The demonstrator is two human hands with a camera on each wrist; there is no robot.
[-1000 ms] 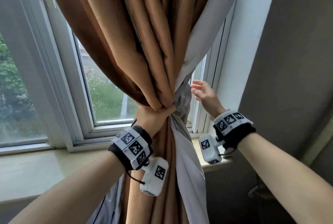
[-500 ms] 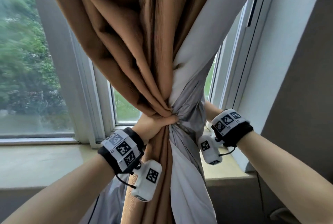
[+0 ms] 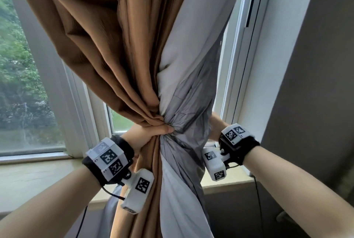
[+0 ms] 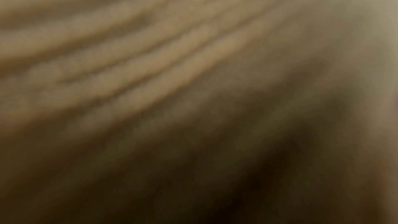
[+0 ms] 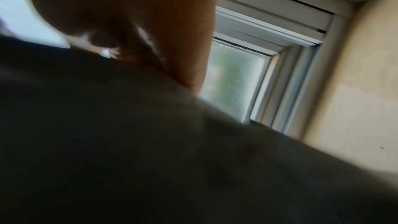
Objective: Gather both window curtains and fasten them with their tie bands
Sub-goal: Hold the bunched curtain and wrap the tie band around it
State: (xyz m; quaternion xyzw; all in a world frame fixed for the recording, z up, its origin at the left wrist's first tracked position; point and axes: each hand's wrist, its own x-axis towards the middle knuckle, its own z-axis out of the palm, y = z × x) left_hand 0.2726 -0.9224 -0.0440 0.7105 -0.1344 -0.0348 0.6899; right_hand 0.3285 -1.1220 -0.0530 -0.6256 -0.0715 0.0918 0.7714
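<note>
Here, left hand (image 3: 148,132) curled tight round the gathered brown curtain (image 3: 115,46) at its waist, in front of the window (image 3: 28,84). Right hand (image 5: 133,28) behind the grey lining (image 3: 187,103); grip there hard to tell, fingers hidden.

No readable text, brand or number shows; the wrist bands (image 3: 108,158) carry only black-and-white square marker patterns.

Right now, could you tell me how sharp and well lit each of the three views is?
Head view: mostly sharp, daylit through the window, left hand clear. Left wrist view: dim brown blur of the curtain folds. Right wrist view: blurred, dark fabric fills the foreground, the right hand in backlit shadow.
</note>
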